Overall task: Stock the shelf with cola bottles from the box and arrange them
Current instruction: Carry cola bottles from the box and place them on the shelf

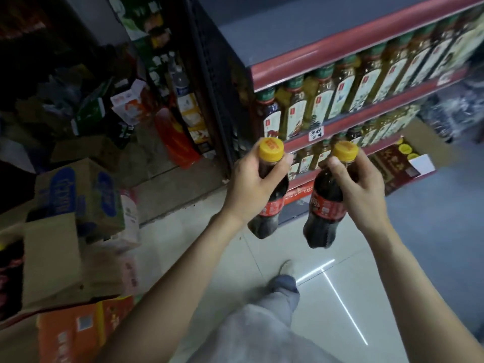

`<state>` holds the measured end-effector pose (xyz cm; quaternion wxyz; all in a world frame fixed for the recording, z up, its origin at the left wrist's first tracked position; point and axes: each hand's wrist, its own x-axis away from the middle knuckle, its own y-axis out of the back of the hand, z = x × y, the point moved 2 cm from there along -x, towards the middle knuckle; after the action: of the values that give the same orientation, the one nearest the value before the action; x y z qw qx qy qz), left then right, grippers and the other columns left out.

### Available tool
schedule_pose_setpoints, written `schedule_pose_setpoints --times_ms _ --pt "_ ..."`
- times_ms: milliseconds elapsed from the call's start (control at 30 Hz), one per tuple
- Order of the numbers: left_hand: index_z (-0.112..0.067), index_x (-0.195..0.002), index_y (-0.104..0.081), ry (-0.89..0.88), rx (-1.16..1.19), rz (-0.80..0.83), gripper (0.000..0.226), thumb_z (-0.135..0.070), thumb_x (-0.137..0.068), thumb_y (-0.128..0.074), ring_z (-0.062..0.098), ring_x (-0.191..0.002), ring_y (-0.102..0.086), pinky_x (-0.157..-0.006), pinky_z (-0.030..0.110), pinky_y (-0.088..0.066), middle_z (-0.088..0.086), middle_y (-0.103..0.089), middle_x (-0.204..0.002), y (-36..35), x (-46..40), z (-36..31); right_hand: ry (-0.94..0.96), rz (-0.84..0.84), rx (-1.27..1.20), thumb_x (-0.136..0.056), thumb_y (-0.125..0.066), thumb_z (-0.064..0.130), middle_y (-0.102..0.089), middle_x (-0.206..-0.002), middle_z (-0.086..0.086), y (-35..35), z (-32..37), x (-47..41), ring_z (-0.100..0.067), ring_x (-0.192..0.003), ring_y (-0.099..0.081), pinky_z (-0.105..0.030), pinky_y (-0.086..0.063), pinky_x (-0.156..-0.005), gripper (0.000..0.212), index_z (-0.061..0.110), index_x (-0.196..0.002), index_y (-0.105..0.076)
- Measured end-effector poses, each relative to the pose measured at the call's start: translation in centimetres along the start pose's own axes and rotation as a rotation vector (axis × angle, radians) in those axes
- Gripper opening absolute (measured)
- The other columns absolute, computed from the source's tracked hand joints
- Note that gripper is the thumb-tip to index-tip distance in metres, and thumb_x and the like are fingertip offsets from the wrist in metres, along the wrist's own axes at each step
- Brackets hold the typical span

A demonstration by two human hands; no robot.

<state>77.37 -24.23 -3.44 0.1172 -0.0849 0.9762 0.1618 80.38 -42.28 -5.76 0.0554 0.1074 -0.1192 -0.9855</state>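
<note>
My left hand [252, 187] grips the neck of one cola bottle [269, 208], a dark bottle with a yellow cap and red label. My right hand [361, 187] holds a second cola bottle [326, 205] of the same kind by its neck. Both bottles hang upright above the floor, side by side, in front of the shelf [327, 58] with red edges. An open cardboard box [49, 255] sits at the lower left; its dark inside is hard to read.
The shelf rows hold several tea bottles [324, 98] with green caps. Cartons [86, 195] and packs are piled on the floor at left. A box [398, 163] lies at the shelf's foot at right. My leg and shoe [285, 271] stand on pale tiles.
</note>
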Motion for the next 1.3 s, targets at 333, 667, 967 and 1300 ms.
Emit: schedule_pose_setpoints --times_ms 333,667,967,1300 --pt "-0.010 -0.088 -0.060 -0.105 0.031 -0.025 0.029 -0.039 -0.086 -0.056 0.022 -0.082 -0.066 -0.083 0.043 -0.051 0.009 -0.067 -0.081 -11.2 -11.1 -6.5 0.094 -0.023 -0.014 -0.096 -0.052 0.033 -0.062 -0.086 0.019 13.5 -0.1 -11.2 -0.001 -0.083 -0.057 -0.018 -0.044 -0.077 0.013 0.022 -0.095 -0.057" --pt "-0.038 -0.079 -0.061 -0.324 0.100 -0.378 0.014 -0.027 -0.087 -0.059 0.018 -0.077 -0.066 -0.083 0.043 -0.053 -0.015 -0.067 -0.072 -22.4 -22.2 -16.5 0.259 -0.055 -0.125 -0.095 -0.053 0.039 -0.056 -0.087 -0.024 29.3 0.8 -24.0 -0.030 -0.076 -0.052 -0.052 -0.044 -0.076 0.029 0.011 -0.089 -0.055" --pt "-0.026 -0.085 -0.054 -0.561 -0.022 -0.712 0.007 -0.022 -0.090 -0.057 0.019 -0.076 -0.065 -0.077 0.040 -0.053 -0.016 -0.064 -0.074 -28.2 -29.6 -23.1 0.553 -0.062 -0.241 -0.094 -0.052 0.044 -0.065 -0.085 -0.003 38.2 4.6 -34.8 -0.010 -0.080 -0.059 -0.024 -0.044 -0.076 0.026 0.018 -0.093 -0.054" --pt "-0.032 -0.084 -0.052 -0.481 -0.239 -0.827 0.008 -0.032 -0.090 -0.057 0.021 -0.074 -0.064 -0.073 0.030 -0.050 0.005 -0.065 -0.077 -28.9 -37.7 -22.3 0.723 -0.129 -0.193 -0.091 -0.059 0.031 -0.053 -0.070 0.024 38.7 5.2 -45.3 0.005 -0.067 -0.047 -0.013 -0.035 -0.066 0.013 0.026 -0.088 -0.047"
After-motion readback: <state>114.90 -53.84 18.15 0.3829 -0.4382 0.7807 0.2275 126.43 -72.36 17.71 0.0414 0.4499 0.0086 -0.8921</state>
